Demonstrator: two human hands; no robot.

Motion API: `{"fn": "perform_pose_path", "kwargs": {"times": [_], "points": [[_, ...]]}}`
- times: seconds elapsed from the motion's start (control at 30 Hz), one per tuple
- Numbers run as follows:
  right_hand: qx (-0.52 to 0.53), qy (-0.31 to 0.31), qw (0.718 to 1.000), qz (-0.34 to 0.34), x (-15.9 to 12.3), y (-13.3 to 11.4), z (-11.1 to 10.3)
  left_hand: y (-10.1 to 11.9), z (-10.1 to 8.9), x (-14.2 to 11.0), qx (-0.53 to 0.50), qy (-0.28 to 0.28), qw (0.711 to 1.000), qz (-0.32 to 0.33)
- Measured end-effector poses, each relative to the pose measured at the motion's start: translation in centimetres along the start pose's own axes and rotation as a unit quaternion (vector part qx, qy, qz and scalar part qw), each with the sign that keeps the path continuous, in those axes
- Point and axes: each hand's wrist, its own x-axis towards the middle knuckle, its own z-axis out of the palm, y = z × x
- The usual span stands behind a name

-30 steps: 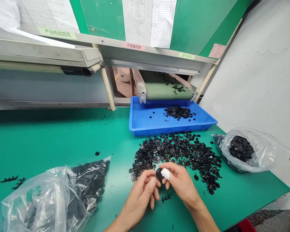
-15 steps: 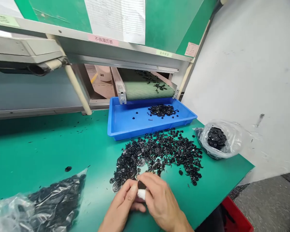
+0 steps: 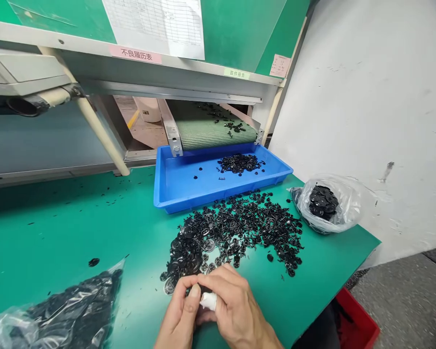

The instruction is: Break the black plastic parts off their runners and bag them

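Observation:
Fingers curled together, my left hand [image 3: 183, 310] and my right hand [image 3: 236, 305] meet at the near edge of a heap of small black parts [image 3: 236, 228]. A black plastic part [image 3: 205, 289] is pinched between them, mostly covered by the fingers. White tape [image 3: 209, 301] wraps a digit of my right hand. The heap mixes round flat discs with thin-stemmed pieces, spread over the green table [image 3: 138, 232]. A few bigger discs lie at its left side, close to my left fingertips.
Behind the heap stands a blue tray [image 3: 189, 198] holding more black parts, under the end of a green conveyor belt [image 3: 218, 138]. An opened plastic bag of black discs [image 3: 349, 208] sits at right, another filled bag [image 3: 76, 310] at front left. A red bin [image 3: 359, 320] is below the table edge.
My hands have closed further over the black part, which now shows less between the fingers. The camera view has shifted slightly, moving the surroundings leftward.

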Motion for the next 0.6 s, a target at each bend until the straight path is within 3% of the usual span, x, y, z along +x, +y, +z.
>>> {"fn": "perform_pose_path", "kwargs": {"times": [0.17, 0.3, 0.33, 0.47, 0.6], "points": [[0.007, -0.026, 0.999, 0.044, 0.3, 0.8, -0.7, -0.6, -0.1, -0.1, 0.022, 0.001, 1.0, -0.008], [-0.117, -0.029, 0.992, 0.022, 3.0, 2.1, -2.4, 0.0, -0.1, 0.5, -0.052, -0.033, 0.998, -0.032], [-0.171, -0.026, 0.985, 0.006, 3.9, 2.5, -2.8, 0.2, -0.2, 0.8, -0.066, -0.039, 0.997, -0.031], [-0.338, -0.109, 0.934, -0.045, 6.6, 4.2, -3.8, 0.8, -0.6, 1.6, -0.095, -0.046, 0.994, -0.034], [-0.374, -0.152, 0.914, -0.053, 6.0, 5.9, -5.6, 1.1, -0.6, 1.6, -0.098, -0.03, 0.994, -0.038]]}}
